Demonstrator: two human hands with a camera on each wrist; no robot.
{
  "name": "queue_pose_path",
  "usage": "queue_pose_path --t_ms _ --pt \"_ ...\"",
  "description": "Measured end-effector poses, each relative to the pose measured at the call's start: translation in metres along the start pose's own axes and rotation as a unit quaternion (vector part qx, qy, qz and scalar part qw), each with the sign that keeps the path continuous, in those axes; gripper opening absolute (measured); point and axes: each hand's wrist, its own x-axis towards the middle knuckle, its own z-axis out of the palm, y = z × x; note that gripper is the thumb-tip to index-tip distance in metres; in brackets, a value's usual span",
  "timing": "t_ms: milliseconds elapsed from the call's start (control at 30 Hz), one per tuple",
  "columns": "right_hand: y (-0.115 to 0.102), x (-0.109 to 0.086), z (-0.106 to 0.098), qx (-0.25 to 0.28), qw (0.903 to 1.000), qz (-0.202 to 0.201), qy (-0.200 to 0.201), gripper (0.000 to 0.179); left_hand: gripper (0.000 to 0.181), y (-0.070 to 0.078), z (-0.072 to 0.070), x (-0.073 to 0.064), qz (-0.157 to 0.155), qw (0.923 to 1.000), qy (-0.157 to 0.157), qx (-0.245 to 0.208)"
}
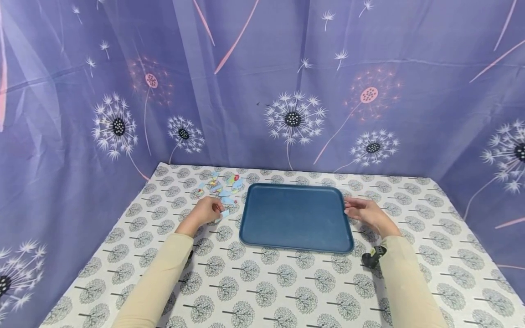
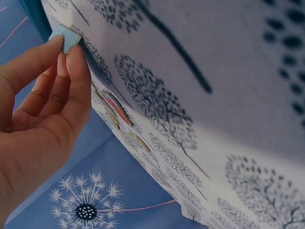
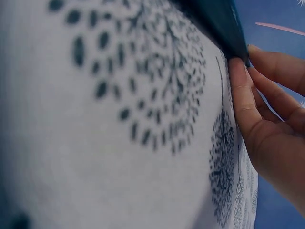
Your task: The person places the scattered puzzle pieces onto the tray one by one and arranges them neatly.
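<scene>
Between thumb and fingertips, my left hand (image 1: 207, 209) pinches a light blue puzzle piece (image 2: 68, 39) just left of the tray. Several more puzzle pieces (image 1: 226, 193), mostly light blue with bits of red, yellow and green, lie scattered beyond that hand. A dark blue rectangular tray (image 1: 295, 218) lies flat on the table, its inside bare. At the tray's right edge is my right hand (image 1: 367, 213), its fairly straight fingertips touching the rim. The right wrist view shows those fingers (image 3: 245, 93) against the tray's side (image 3: 224, 28).
A white cloth with grey tree prints covers the table (image 1: 262, 278). Purple curtains (image 1: 246, 114) with dandelion prints hang behind it and at both sides. A small black device (image 1: 373, 256) sits at the right wrist.
</scene>
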Motion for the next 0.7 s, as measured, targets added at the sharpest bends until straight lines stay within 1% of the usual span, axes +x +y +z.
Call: queue_pose_path --t_ms 167,267,367,500,600,700 --pt "0.001 -0.002 -0.001 0.009 0.9999 0.005 -0.007 0.067 0.01 0.001 0.001 0.002 -0.021 0.9985 -0.003 -0.051" --pt "0.002 -0.002 -0.001 0.019 0.9997 0.009 -0.009 0.068 0.016 0.004 0.0 0.004 -0.036 0.9947 -0.009 -0.096" --pt "0.002 -0.001 -0.001 0.019 0.9998 0.005 -0.011 0.068 0.026 0.01 0.001 0.006 -0.04 0.9895 -0.017 -0.138" --pt "0.0 -0.001 0.0 0.013 0.9998 0.002 -0.012 0.067 0.035 0.017 0.003 0.01 -0.047 0.9804 -0.024 -0.19" --pt "0.0 -0.002 0.0 0.009 0.9999 0.008 -0.009 0.067 0.037 0.023 0.006 0.014 -0.054 0.9703 -0.026 -0.234" --pt "-0.001 -0.003 0.0 0.008 0.9999 0.009 -0.01 0.067 0.039 0.029 0.009 0.018 -0.052 0.9636 -0.027 -0.261"
